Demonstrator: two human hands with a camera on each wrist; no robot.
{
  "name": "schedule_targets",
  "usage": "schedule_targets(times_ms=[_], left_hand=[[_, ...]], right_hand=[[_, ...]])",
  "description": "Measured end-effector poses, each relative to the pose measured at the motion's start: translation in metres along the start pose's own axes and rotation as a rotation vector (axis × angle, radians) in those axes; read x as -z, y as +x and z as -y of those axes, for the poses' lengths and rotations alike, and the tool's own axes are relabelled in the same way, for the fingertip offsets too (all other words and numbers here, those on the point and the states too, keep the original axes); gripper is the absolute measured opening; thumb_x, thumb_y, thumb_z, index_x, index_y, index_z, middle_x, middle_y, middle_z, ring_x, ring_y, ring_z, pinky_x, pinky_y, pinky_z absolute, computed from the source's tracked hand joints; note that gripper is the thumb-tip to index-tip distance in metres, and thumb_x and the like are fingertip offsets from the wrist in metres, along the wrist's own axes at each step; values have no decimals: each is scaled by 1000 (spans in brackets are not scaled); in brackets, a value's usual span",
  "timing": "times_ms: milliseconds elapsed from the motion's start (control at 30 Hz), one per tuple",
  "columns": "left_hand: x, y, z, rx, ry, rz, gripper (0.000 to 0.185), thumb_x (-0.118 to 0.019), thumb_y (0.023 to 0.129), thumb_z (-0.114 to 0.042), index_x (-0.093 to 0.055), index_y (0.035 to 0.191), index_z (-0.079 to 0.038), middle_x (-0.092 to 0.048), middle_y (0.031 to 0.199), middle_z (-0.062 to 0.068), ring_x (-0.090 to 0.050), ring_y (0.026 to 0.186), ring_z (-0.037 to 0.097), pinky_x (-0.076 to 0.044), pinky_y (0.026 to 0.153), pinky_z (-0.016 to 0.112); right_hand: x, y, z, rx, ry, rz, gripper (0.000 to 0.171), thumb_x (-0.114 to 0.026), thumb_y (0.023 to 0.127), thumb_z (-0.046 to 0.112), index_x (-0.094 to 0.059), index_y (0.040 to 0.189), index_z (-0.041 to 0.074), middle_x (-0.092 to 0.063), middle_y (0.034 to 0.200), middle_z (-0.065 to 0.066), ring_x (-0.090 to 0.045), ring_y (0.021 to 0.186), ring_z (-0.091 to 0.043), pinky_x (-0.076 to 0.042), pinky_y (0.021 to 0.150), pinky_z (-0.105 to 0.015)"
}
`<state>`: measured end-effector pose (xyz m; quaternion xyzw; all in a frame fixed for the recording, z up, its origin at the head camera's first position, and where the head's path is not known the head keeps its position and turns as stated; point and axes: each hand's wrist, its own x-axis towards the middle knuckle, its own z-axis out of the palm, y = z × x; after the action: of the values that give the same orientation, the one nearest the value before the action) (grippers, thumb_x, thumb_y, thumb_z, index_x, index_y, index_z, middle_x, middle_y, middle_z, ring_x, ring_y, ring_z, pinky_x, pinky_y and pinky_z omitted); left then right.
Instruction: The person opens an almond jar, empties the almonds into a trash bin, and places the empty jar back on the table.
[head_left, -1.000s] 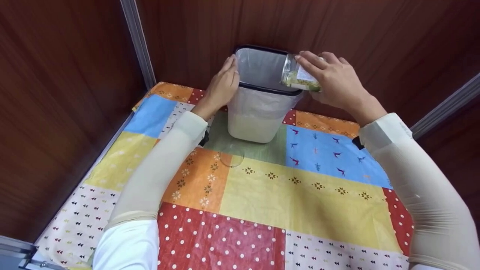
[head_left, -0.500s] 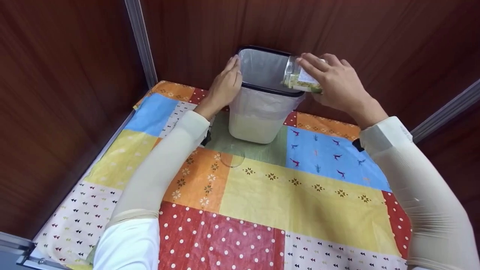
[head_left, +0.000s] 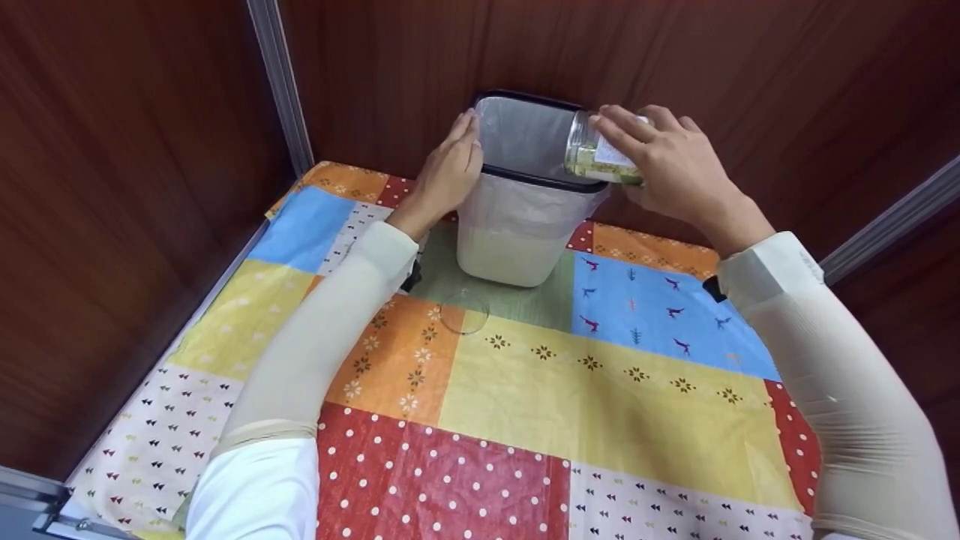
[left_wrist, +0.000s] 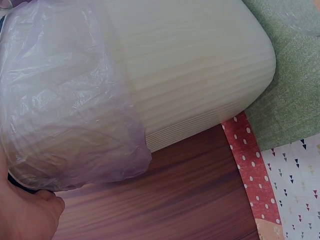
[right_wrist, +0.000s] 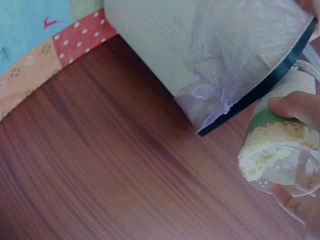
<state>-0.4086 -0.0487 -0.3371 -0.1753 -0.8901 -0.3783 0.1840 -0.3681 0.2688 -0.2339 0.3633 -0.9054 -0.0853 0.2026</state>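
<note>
My right hand [head_left: 679, 165] grips a clear jar [head_left: 600, 161] with a white and green label, tilted on its side over the right part of the rim of a white trash bin [head_left: 506, 255]. The mouth points into the bin. Pale flat pieces [right_wrist: 280, 134] lie inside the jar, and the right wrist view shows thumb and fingers round it near its base. My left hand [head_left: 450, 169] holds the left side of the bin at its dark rim [left_wrist: 22, 185]. A translucent bag [left_wrist: 65, 100] lines the bin and folds down outside. The bin floor is hidden.
A clear round lid [head_left: 463, 313] lies on the patchwork tablecloth [head_left: 615, 405] in front of the bin. Dark wood panels [head_left: 435, 45] stand behind and at both sides, joined by metal strips [head_left: 279, 82].
The jar makes small movements at the rim; half a second ago its mouth was blurred, and now it looks sharper. Both hands keep their places on the jar and the bin.
</note>
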Motion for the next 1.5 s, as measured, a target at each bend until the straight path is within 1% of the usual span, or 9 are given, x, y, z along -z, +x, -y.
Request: schedule_targets(times_ms=[267,533,767,900,1033,1267,1500], left_hand=[[3,-2,-2,22,-15,27,56,-29,110,-29,-26,159,-2,-17,170,8,-10,155,12,-10,120,18],[2,-2,-3,19,-16,20,55,-29,110,-28,-26,159,-3,-17,169,8,-10,154,11,-10,119,18],[2,0,-3,5,4,11,54,-29,110,-26,-28,158,-1,-20,169,10,-13,155,14,-9,119,17],[1,0,-3,9,6,13,54,-29,110,-25,-28,158,-1,-20,168,10,-13,155,15,-9,119,16],[1,0,-3,5,1,11,54,-29,110,-25,-29,158,-1,-20,168,11,-13,155,15,-9,119,17],[2,-4,-3,21,-20,33,57,-31,109,-30,-26,160,-4,-17,170,7,-11,155,12,-14,119,19],[3,-2,-3,-1,-16,15,55,-30,110,-28,-28,159,-1,-20,169,10,-12,155,12,-13,119,18]], right_hand=[[2,1,0,19,-28,9,103,-81,81,13,-22,163,32,-27,167,-3,-40,135,-48,-40,102,-70],[5,2,1,9,-30,37,105,-81,82,13,-19,163,34,-25,168,-2,-38,137,-47,-39,103,-70],[6,3,3,22,-46,47,105,-82,81,13,-21,163,32,-27,167,-4,-38,137,-48,-40,102,-70],[6,5,4,38,-63,55,105,-83,80,14,-21,163,31,-27,167,-5,-37,137,-49,-41,101,-70],[6,5,4,33,-60,61,105,-84,81,15,-21,163,32,-27,167,-5,-37,138,-49,-40,101,-71],[7,6,5,56,-55,40,106,-84,79,10,-23,163,31,-29,166,-5,-39,136,-47,-41,99,-70],[8,7,6,61,-64,40,105,-83,80,9,-23,163,31,-29,166,-4,-38,136,-48,-41,100,-71]])
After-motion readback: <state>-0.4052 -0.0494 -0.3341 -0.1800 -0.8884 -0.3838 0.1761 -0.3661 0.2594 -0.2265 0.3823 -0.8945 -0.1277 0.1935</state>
